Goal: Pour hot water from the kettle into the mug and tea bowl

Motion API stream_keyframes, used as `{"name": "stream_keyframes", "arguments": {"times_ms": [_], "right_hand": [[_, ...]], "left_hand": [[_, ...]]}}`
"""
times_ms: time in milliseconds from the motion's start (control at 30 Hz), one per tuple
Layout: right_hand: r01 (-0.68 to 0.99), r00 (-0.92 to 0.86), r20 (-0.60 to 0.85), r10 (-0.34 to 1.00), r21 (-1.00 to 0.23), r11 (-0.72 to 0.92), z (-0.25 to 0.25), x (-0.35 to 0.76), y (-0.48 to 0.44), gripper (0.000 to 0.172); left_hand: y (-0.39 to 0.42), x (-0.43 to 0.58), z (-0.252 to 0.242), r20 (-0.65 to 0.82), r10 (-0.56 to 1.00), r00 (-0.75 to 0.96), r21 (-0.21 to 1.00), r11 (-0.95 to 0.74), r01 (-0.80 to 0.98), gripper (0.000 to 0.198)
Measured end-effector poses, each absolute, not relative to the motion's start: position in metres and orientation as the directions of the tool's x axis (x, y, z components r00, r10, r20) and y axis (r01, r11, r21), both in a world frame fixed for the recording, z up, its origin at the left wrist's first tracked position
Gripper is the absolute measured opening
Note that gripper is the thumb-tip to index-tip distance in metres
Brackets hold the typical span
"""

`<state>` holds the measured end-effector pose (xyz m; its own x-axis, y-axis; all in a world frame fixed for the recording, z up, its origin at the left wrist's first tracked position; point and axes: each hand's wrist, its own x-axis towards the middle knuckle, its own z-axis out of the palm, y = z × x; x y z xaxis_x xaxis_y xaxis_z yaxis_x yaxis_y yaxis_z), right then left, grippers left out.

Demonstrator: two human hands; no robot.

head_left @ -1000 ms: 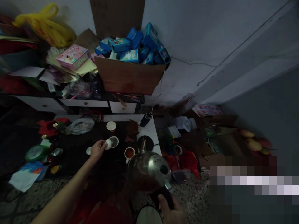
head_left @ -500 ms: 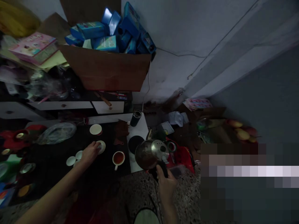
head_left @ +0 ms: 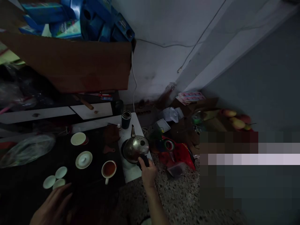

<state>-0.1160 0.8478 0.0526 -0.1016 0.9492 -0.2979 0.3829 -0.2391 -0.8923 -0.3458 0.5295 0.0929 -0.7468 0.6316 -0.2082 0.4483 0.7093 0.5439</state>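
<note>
Dim light covers a cluttered corner where a low dark tabletop [head_left: 35,175] stands against a grey wall [head_left: 164,28]. Much on its left side is too dark to make out, and a crumpled clear bag [head_left: 25,150] shows only as a pale shape. Above, a cardboard box [head_left: 70,62] full of blue packets [head_left: 77,18] is cut off by the top edge.

Right hand [head_left: 148,170]: its grip is clenched on the black handle of a steel kettle [head_left: 136,147], which sits on a dark round base on the white end of the tabletop. What the kettle contains cannot be seen.

Left hand [head_left: 52,206]: released, fingers spread, holding nothing, just below three small white lids [head_left: 56,178].

A white cup [head_left: 108,169] holds reddish-brown tea. A lidded bowl [head_left: 83,159] and an empty bowl [head_left: 78,138] stand behind it, with a dark mug [head_left: 126,119] beyond the kettle.
</note>
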Motion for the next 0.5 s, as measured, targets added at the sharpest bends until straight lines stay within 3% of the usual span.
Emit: {"name": "stream_keyframes", "arguments": {"times_ms": [133,267,367,500], "right_hand": [[0.364,-0.134,-0.279,0.951,-0.906,-0.215,0.05,-0.121,0.844,0.057],[0.372,-0.153,-0.208,0.966,-0.918,-0.139,0.052,-0.129,0.842,0.056],[0.34,-0.152,-0.204,0.967,-0.929,-0.142,0.054,-0.137,0.842,0.056],[0.327,-0.16,-0.21,0.965,-0.933,-0.149,0.05,-0.142,0.84,0.057]], "left_hand": [[0.518,-0.327,0.088,-0.267,0.558,-0.786,0.581,0.744,0.331,0.035],[0.515,-0.312,0.087,-0.438,0.466,-0.769,0.57,0.805,0.164,0.035],[0.517,-0.302,0.086,-0.518,0.475,-0.711,0.512,0.838,0.187,0.041],[0.515,-0.29,0.08,-0.525,0.552,-0.648,0.528,0.808,0.261,0.038]]}}
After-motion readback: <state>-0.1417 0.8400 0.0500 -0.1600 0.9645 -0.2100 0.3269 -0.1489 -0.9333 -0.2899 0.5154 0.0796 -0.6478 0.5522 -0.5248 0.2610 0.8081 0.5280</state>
